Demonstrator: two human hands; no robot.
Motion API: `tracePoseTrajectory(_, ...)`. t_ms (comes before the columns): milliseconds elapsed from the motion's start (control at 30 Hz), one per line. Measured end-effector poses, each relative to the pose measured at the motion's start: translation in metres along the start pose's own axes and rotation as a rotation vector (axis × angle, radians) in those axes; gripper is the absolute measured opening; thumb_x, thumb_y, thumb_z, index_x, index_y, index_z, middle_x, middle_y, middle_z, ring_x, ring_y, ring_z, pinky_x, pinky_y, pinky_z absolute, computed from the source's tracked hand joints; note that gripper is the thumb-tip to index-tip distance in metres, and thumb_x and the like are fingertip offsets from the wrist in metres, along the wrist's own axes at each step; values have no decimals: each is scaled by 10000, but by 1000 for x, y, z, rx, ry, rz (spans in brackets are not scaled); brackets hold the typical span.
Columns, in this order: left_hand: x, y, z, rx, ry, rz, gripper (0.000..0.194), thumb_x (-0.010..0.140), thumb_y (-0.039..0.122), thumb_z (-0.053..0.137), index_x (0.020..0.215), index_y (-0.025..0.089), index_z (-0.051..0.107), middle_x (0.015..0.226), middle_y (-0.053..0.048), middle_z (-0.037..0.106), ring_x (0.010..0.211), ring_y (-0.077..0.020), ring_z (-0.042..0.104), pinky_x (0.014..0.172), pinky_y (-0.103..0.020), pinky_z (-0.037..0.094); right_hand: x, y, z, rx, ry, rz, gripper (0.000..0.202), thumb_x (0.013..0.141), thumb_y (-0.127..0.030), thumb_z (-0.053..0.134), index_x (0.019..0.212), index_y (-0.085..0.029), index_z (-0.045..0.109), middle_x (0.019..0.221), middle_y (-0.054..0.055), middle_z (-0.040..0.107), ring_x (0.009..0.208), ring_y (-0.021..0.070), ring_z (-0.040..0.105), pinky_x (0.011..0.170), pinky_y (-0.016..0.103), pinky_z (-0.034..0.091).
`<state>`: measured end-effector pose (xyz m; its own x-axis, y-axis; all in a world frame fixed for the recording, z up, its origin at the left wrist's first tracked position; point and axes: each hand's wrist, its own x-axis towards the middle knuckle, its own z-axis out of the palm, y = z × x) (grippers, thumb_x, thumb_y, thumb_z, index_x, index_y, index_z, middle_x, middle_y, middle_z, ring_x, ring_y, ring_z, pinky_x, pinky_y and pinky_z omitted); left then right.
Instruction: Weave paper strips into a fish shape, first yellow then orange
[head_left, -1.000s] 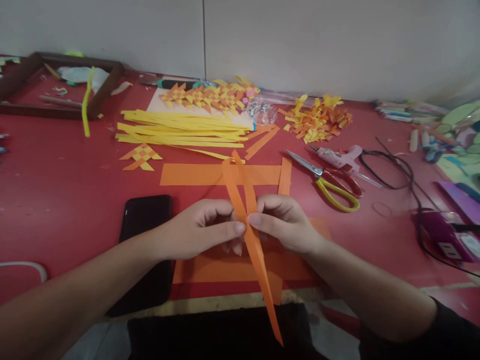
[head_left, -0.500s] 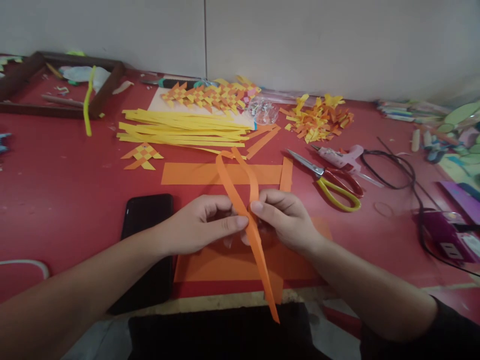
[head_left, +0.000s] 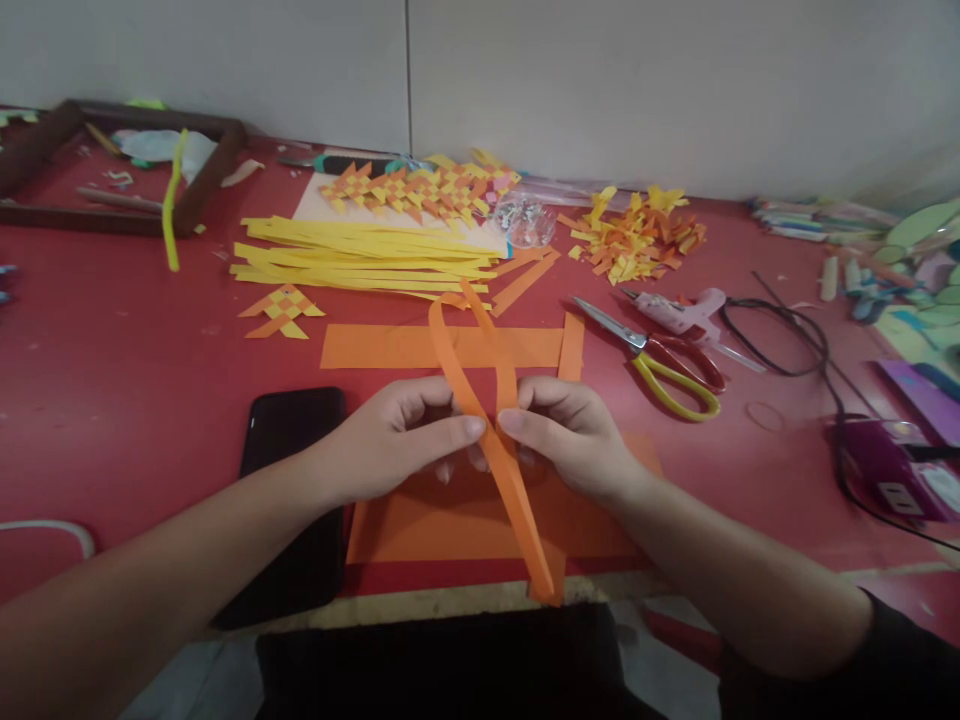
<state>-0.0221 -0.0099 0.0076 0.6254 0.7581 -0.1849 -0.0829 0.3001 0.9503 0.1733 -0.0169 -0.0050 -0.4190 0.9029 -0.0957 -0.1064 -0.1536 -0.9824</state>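
My left hand (head_left: 424,435) pinches an orange paper strip (head_left: 517,490) between thumb and fingers. Right beside it, my right hand (head_left: 566,435) is closed on the same strip, thumb on top. The strip bends into a loop above the hands, and its doubled length slants down toward the table's front edge. Fingertips behind the paper are partly hidden. Beneath the hands lies an orange paper sheet (head_left: 427,530). A wide orange strip (head_left: 397,347) rests behind them, with a narrower orange strip (head_left: 571,348) across its right end.
A black phone (head_left: 292,510) lies left of the sheet. Scissors (head_left: 660,365) and a pink glue gun (head_left: 686,315) are on the right. Yellow strips (head_left: 360,255), a woven paper fish (head_left: 285,312), more woven fish (head_left: 420,190) and paper scraps (head_left: 637,235) lie farther back.
The strip's lower end has swung upward, away from the table's front edge, and the loop's top has opened slightly. Both hands still pinch the strip, the left shifted a little leftward.
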Motion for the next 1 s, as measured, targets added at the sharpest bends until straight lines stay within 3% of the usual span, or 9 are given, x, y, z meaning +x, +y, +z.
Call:
tracePoseTrajectory(133, -2, 0, -1, 21, -70, -47, 256, 915, 370, 565, 826, 146, 653, 722, -17, 689, 559, -68, 541, 470, -153, 376, 1, 0, 2, 8, 45, -32, 287, 832, -332, 688, 637, -175, 548, 504, -54, 495, 434, 58, 408, 408, 204, 285)
tracePoseTrajectory(233, -2, 1, 0, 25, -148, -75, 219, 910, 332, 579, 834, 142, 658, 761, -24, 700, 592, -75, 558, 511, -163, 414, 1, -1, 2, 6, 49, -15, 292, 830, -346, 689, 636, -176, 552, 513, -49, 503, 448, 63, 423, 419, 206, 295)
tracePoseTrajectory(433, -2, 0, 1, -8, -104, -50, 131, 875, 262, 612, 823, 145, 640, 695, 13, 645, 579, -74, 556, 548, -178, 453, -2, -2, 0, 23, -90, 91, 326, 811, -384, 704, 627, -167, 545, 511, -38, 518, 458, 76, 442, 445, 219, 319)
tracePoseTrajectory(533, -2, 0, 1, -12, -98, -16, 115, 867, 229, 609, 790, 148, 634, 673, 21, 630, 570, -70, 545, 532, -167, 441, -2, -3, 1, 29, -108, 75, 311, 801, -361, 717, 633, -166, 542, 517, -40, 519, 450, 69, 418, 424, 213, 296)
tracePoseTrajectory(667, -1, 0, 1, -3, -60, -22, 119, 872, 215, 581, 784, 149, 625, 657, 20, 626, 545, -68, 536, 513, -166, 430, -2, -3, 2, 11, -67, 18, 313, 798, -352, 720, 623, -170, 535, 506, -53, 491, 440, 62, 398, 409, 208, 279)
tracePoseTrajectory(833, 0, 0, 0, 5, -9, -29, 199, 883, 321, 593, 802, 141, 622, 661, 1, 636, 517, -70, 527, 460, -163, 389, 0, 0, 2, 20, 4, -6, 306, 814, -366, 701, 642, -174, 538, 510, -55, 489, 435, 59, 400, 414, 209, 289)
tracePoseTrajectory(1000, -1, -1, 0, 18, -105, -36, 249, 902, 372, 586, 826, 142, 642, 737, -17, 678, 603, -84, 579, 567, -187, 475, 1, 0, 3, 26, 61, 19, 286, 810, -350, 707, 646, -177, 549, 544, -41, 510, 465, 69, 440, 420, 207, 306)
